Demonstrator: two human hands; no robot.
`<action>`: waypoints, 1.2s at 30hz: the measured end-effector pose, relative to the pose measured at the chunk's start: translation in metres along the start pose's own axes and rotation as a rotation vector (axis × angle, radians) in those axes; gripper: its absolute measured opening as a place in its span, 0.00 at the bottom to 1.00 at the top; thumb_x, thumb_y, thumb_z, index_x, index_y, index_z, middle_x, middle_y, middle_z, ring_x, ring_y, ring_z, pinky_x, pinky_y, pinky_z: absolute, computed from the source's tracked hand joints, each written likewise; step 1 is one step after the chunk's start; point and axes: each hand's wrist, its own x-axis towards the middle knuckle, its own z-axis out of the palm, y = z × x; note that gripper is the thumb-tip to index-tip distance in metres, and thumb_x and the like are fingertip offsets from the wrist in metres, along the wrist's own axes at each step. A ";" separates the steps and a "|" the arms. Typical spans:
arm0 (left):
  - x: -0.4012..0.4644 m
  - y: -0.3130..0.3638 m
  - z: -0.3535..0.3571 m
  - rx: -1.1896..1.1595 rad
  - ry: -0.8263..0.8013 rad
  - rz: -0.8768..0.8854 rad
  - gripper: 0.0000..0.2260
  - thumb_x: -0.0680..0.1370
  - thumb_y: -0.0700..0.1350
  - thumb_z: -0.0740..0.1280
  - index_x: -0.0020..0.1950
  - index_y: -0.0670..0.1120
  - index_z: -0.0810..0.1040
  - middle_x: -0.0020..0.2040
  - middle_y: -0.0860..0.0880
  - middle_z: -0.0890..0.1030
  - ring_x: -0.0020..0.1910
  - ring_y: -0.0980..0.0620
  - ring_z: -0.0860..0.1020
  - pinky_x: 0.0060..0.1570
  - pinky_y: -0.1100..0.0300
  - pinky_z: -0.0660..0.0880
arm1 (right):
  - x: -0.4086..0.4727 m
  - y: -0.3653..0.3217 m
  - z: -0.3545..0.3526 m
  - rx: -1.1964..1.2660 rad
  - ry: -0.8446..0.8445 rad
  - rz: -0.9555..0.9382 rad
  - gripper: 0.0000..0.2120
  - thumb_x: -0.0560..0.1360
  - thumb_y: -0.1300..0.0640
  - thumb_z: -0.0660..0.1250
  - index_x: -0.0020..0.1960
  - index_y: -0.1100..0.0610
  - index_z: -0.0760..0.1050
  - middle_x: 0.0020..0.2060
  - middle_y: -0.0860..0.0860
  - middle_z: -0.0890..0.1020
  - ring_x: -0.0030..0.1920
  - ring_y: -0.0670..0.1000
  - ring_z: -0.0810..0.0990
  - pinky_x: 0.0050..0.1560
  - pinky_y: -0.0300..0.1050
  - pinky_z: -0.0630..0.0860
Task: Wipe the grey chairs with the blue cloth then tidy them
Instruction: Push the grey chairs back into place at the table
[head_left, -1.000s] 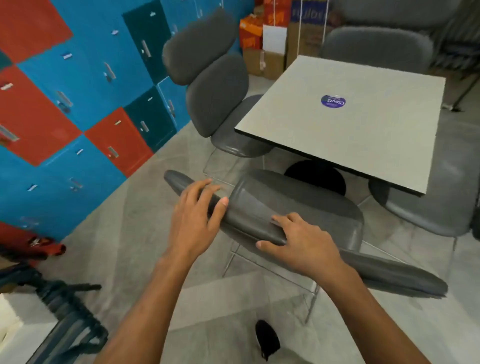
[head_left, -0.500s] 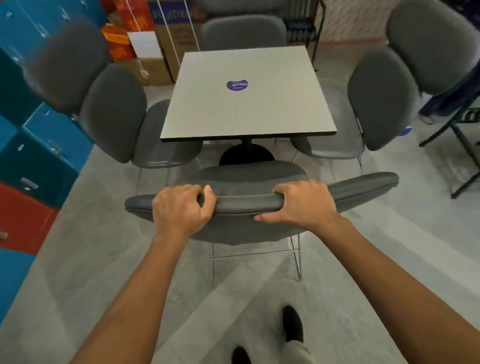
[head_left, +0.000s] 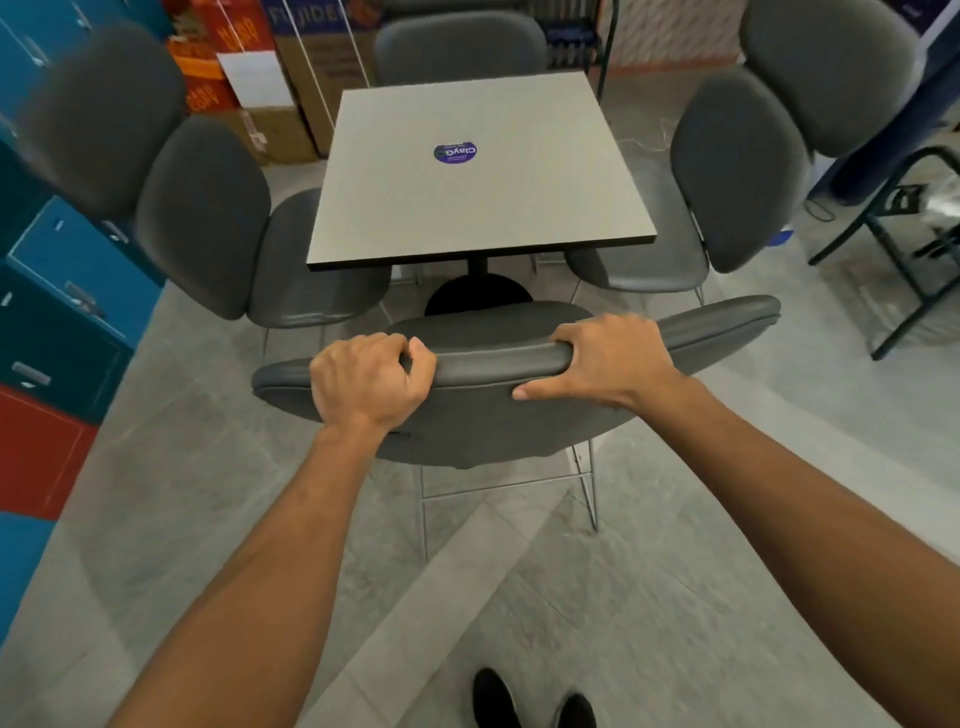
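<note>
As both hands, left (head_left: 370, 382) and right (head_left: 605, 358), curled their fingers over the chair (head_left: 483, 415) back facing the counter (head_left: 467, 208), an uneven push risked skewing it; no cloth showed.

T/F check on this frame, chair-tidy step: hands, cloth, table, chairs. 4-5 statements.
1. Both hands, left hand and right hand, hold the near chair's backrest. True.
2. The blue cloth is in the right hand. False: no cloth is visible; the grip is on the backrest alone.
3. The table carries a round purple sticker. True.
4. The near chair's seat is fully under the table. False: it sits in front of the table's near edge.
5. Grey chairs stand at the table's left and right. True.
</note>
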 end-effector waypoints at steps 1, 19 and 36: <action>-0.003 0.001 -0.002 -0.003 -0.018 -0.007 0.20 0.78 0.53 0.59 0.29 0.46 0.76 0.27 0.48 0.75 0.27 0.42 0.75 0.32 0.58 0.63 | -0.003 -0.001 0.000 -0.009 0.006 0.016 0.41 0.61 0.15 0.56 0.52 0.46 0.80 0.38 0.46 0.81 0.40 0.50 0.76 0.39 0.45 0.67; -0.007 -0.007 0.003 -0.016 -0.004 0.032 0.21 0.77 0.54 0.57 0.27 0.46 0.75 0.25 0.51 0.68 0.27 0.44 0.70 0.32 0.57 0.59 | -0.018 -0.005 0.020 -0.069 0.149 -0.006 0.38 0.62 0.13 0.49 0.33 0.49 0.67 0.29 0.45 0.75 0.31 0.49 0.75 0.34 0.46 0.67; 0.008 -0.026 0.009 -0.039 -0.017 0.034 0.23 0.79 0.54 0.55 0.33 0.45 0.81 0.29 0.46 0.77 0.30 0.42 0.74 0.34 0.53 0.72 | -0.004 -0.020 0.031 -0.093 0.276 -0.002 0.40 0.62 0.13 0.47 0.35 0.50 0.72 0.29 0.45 0.75 0.31 0.50 0.75 0.31 0.43 0.67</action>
